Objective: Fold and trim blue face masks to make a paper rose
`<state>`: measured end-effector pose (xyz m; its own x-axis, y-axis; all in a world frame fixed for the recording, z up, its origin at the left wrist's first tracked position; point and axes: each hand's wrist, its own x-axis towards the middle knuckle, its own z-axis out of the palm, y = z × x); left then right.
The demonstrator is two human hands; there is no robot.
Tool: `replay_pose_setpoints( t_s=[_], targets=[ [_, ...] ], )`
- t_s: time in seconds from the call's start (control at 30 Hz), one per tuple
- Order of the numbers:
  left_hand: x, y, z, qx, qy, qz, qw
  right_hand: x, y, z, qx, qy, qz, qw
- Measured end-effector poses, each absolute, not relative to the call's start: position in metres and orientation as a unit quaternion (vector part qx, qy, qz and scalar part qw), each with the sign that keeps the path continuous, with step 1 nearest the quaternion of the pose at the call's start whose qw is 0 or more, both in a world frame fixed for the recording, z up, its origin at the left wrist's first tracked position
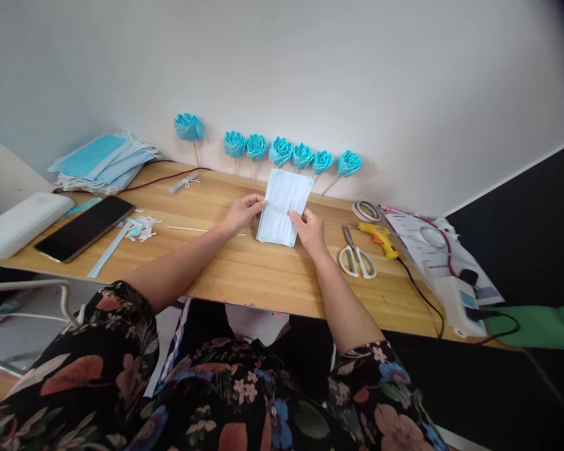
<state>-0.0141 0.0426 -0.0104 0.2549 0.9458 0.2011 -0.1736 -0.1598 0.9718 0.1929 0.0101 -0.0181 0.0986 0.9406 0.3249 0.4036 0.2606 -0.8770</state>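
Both hands hold a pale, pleated face mask (284, 216) upright above the middle of the wooden table. No ear loops show on it. My left hand (244, 212) pinches its left edge between thumb and fingers. On the right edge, the thumb of my right hand (308, 230) lies on the near face, with the fingers behind it. A thin wooden stick (192, 230) lies on the table under my left forearm. Behind the mask, several blue flowers on sticks (281, 151) stand along the wall.
Scissors (355, 254), a yellow glue gun (378, 238) and a tape roll (365, 212) lie to the right, near a power strip (460, 307). Left are a mask stack (98, 160), a phone (85, 227), a white power bank (26, 222) and scraps (143, 228). The wooden table's (263, 285) front edge is close.
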Motion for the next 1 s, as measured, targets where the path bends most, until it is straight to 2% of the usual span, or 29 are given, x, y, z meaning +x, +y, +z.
replay_pose_setpoints(
  t_s=[1.0],
  targets=[
    [-0.016,0.045,-0.013,0.573,0.323,0.492,0.57,0.191,0.014,-0.029,-0.514,-0.599,0.328,0.519]
  ],
)
